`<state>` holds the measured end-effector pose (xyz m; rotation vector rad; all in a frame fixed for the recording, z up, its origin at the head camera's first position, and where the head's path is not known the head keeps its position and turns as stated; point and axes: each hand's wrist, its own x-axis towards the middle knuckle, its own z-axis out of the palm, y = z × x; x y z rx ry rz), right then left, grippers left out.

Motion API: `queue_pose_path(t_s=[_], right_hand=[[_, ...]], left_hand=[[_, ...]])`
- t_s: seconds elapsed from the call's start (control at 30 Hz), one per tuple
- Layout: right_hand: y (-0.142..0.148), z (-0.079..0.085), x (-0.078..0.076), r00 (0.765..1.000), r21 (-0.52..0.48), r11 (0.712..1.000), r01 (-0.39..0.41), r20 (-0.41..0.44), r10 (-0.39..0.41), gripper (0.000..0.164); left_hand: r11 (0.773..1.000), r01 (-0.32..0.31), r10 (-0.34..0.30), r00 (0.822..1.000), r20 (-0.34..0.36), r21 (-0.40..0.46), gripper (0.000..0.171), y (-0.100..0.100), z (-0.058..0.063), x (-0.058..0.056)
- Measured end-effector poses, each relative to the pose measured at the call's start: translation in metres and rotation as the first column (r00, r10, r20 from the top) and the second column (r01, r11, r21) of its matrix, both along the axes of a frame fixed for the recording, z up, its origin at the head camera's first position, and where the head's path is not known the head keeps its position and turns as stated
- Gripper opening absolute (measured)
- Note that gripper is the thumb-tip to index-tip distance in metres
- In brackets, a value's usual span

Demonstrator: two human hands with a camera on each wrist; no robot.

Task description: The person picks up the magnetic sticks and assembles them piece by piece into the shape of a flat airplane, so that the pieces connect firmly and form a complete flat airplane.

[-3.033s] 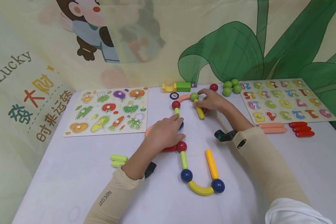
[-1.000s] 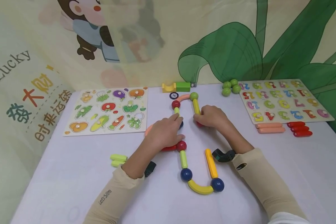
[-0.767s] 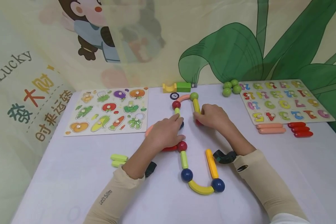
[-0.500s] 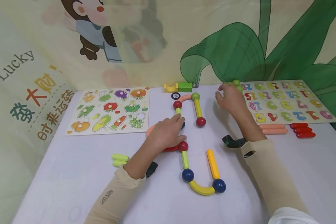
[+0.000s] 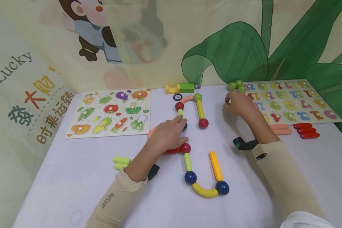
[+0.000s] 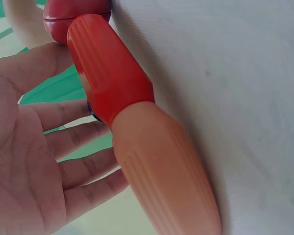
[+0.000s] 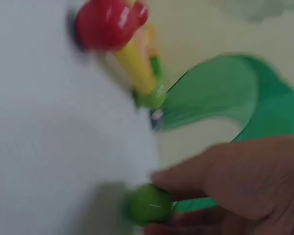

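My left hand (image 5: pixel 168 134) rests over the middle of a chain of magnetic sticks and balls, hiding part of it. In the left wrist view its fingers are extended, touching a red stick (image 6: pixel 110 68) joined to a salmon stick (image 6: pixel 161 166). My right hand (image 5: pixel 239 103) pinches a green ball (image 7: pixel 149 204) between thumb and fingers, above the table right of the chain. At the chain's upper end a yellow stick (image 5: pixel 200 109) joins a green ball (image 5: pixel 198 97) to a red ball (image 5: pixel 203 123). Its lower end curves through two blue balls (image 5: pixel 190 177) to an orange stick (image 5: pixel 215 165).
Vegetable puzzle board (image 5: pixel 108 114) lies left, number puzzle board (image 5: pixel 293 101) right. Several green balls (image 5: pixel 231 86) sit beside the latter. Red sticks (image 5: pixel 306 130) and salmon sticks (image 5: pixel 280 129) lie in front of it. Light-green sticks (image 5: pixel 121 160) lie left; green block (image 5: pixel 186 88) stands behind.
The loose red ball from the back was joined to the yellow stick's near end. My right hand then reached the green balls and now draws one back toward me. The left hand stayed put.
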<state>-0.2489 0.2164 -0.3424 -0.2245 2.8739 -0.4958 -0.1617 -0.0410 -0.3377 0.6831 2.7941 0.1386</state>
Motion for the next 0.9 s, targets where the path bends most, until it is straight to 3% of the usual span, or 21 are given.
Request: queue_pose_path(t_s=[0.07, 0.17, 0.23, 0.3, 0.43, 0.63, 0.9], right_hand=[[-0.007, 0.003, 0.02, 0.987, -0.048, 0.995, -0.089, 0.128, 0.094, 0.021], [-0.021, 0.002, 0.055, 0.937, -0.178, 0.964, -0.197, 0.255, 0.239, 0.019], [-0.031, 0.0, 0.077, 0.927, -0.232, 0.944, -0.233, 0.241, 0.288, 0.018], [-0.039, -0.002, 0.094, 0.933, -0.241, 0.934, -0.263, 0.182, 0.31, 0.016], [-0.05, -0.006, 0.118, 0.953, -0.166, 0.949, -0.269, 0.096, 0.287, 0.024], [-0.055, -0.009, 0.13, 0.964, -0.159, 0.963, -0.218, 0.119, 0.238, 0.038], [-0.045, -0.012, 0.119, 0.957, -0.297, 0.928, -0.226, 0.11, 0.268, 0.03]], left_hand=[[1.0, 0.002, -0.002, 1.0, 0.002, -0.002, 0.069, 0.0, 0.0, 0.0], [1.0, 0.006, -0.006, 1.0, 0.004, -0.006, 0.069, 0.001, -0.001, 0.0], [1.0, 0.005, -0.005, 1.0, 0.004, -0.009, 0.069, 0.002, -0.001, 0.0], [1.0, 0.003, -0.002, 1.0, 0.003, -0.008, 0.07, 0.002, 0.0, 0.0], [1.0, -0.003, 0.003, 1.0, 0.003, -0.012, 0.071, 0.002, 0.0, -0.001], [1.0, -0.007, 0.007, 1.0, 0.014, -0.008, 0.071, 0.001, 0.001, -0.001], [1.0, -0.01, 0.011, 1.0, 0.019, -0.013, 0.071, 0.0, 0.003, 0.0]])
